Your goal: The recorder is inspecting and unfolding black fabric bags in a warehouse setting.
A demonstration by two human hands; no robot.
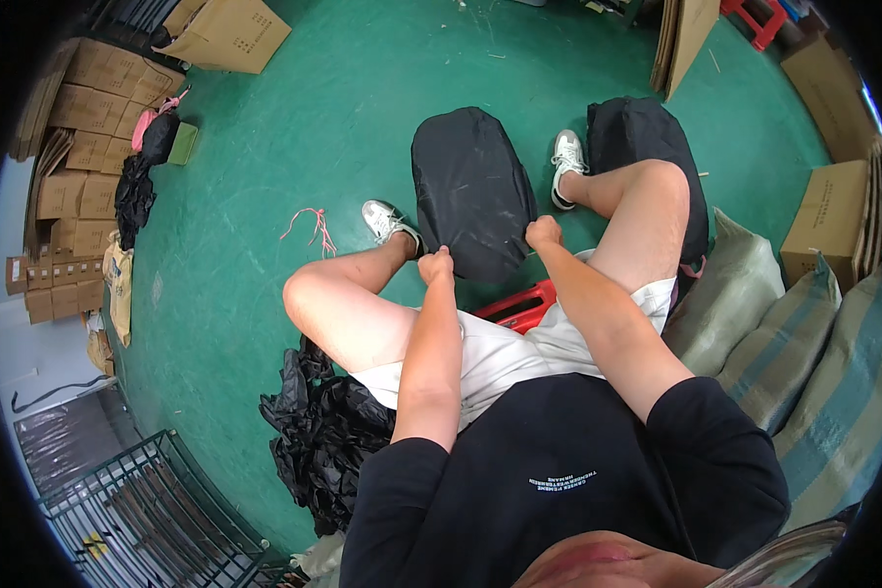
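Observation:
Between my feet a bulging black plastic bag (472, 186) stands on the green floor, its surface pulled smooth over what it holds. My left hand (435, 265) is closed on the bag's near left edge. At its near right edge my right hand (544, 232) is closed on the plastic too. What fills the bag is hidden. Just beyond my right leg sits a second full black bag (637, 132), partly covered by my knee. Under me shows part of a red plastic stool (519, 308).
A heap of crumpled black bags (328, 441) lies beside my left hip. Pink string (316, 230) is on the floor to the left. Woven sacks (745, 294) stand at my right. Stacked cartons (88, 137) line the left wall; a metal rack (157, 510) is at lower left.

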